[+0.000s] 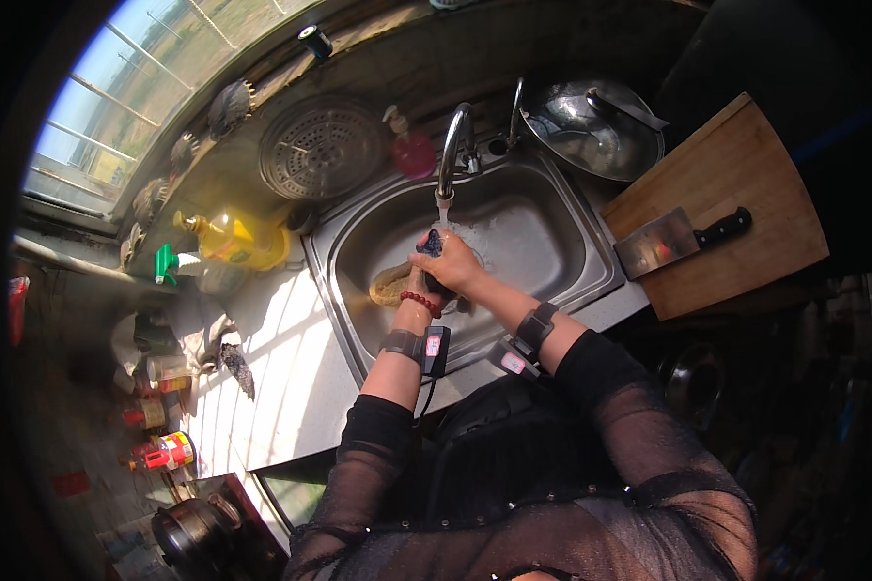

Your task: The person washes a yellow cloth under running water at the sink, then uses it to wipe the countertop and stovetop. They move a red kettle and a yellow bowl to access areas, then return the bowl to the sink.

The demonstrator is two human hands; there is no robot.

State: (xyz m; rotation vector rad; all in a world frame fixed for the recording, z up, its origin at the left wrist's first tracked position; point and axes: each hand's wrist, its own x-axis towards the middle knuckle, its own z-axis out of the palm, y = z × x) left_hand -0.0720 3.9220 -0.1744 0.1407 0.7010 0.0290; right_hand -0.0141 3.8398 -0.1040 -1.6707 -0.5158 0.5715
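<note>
Both my hands are over a stainless steel sink (pixel 545 269), below the chrome faucet (pixel 449 149), from which water runs. My left hand (pixel 423 285), with a red bead bracelet at the wrist, and my right hand (pixel 452 260) are closed together around a dark, wet thing (pixel 432 245); whether it is cloth or something else I cannot tell. A tan, rough-textured object (pixel 388 285), perhaps a loofah, lies in the basin just left of my hands. My fingers partly hide the dark thing.
On the right, a cleaver (pixel 665 243) lies on a wooden cutting board (pixel 741 181), near a glass pot lid (pixel 596 131). Left of the sink stand a yellow jug (pixel 243 238), a pink soap bottle (pixel 413 154) and a round perforated steamer plate (pixel 323 149). Several bottles stand farther left.
</note>
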